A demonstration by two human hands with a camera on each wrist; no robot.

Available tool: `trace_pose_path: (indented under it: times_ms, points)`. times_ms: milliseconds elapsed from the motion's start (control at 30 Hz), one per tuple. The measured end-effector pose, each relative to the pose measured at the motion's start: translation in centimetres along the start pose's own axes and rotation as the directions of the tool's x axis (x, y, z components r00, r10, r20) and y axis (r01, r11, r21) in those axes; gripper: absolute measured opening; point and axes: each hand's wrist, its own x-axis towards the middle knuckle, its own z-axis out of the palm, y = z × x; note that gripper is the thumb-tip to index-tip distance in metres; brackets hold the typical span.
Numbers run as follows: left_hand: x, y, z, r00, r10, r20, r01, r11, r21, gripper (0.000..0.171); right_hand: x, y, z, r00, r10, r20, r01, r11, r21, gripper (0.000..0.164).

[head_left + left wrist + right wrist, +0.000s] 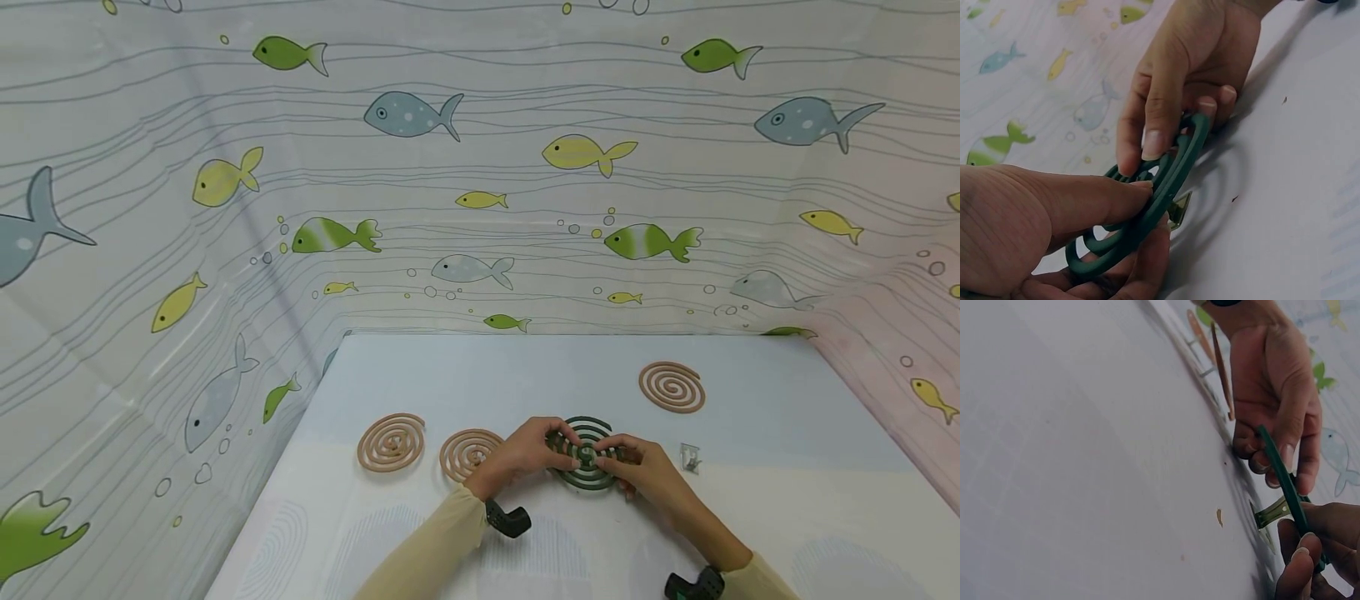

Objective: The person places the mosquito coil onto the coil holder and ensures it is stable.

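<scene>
A dark green mosquito coil (588,481) is held between both hands, tilted and raised off the table. My left hand (528,451) pinches its left side, thumb on top and fingers underneath, as the left wrist view shows. On the opposite side my right hand (647,468) grips the coil with thumb and fingers close to its centre. Below the coil's middle a small shiny metal stand (1179,211) juts out; in the right wrist view the same metal stand (1272,514) points down toward the table.
Two brown coils, one at far left (365,451) and another brown coil (450,463) partly behind my left wrist, lie on the white table (480,375). A third brown coil (651,387) lies back right. Small metal pieces (690,458) rest right of my right hand.
</scene>
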Motion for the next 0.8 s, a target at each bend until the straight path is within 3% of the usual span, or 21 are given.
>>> trace_pose_path:
  times_ms: [500, 800]
  points:
    - [0.08, 0.05, 0.06, 1.0, -0.014, -0.005, 0.014, 1.0, -0.007, 0.024, 0.21, -0.04, 0.14, 0.999, 0.025, -0.047, -0.026, 0.999, -0.023, 0.035]
    - [0.16, -0.23, -0.09, 0.999, 0.016, -0.042, -0.016, 1.0, -0.013, 0.029, 0.16, 0.12, -0.04, 0.998, 0.029, -0.053, -0.031, 0.999, -0.035, 0.034]
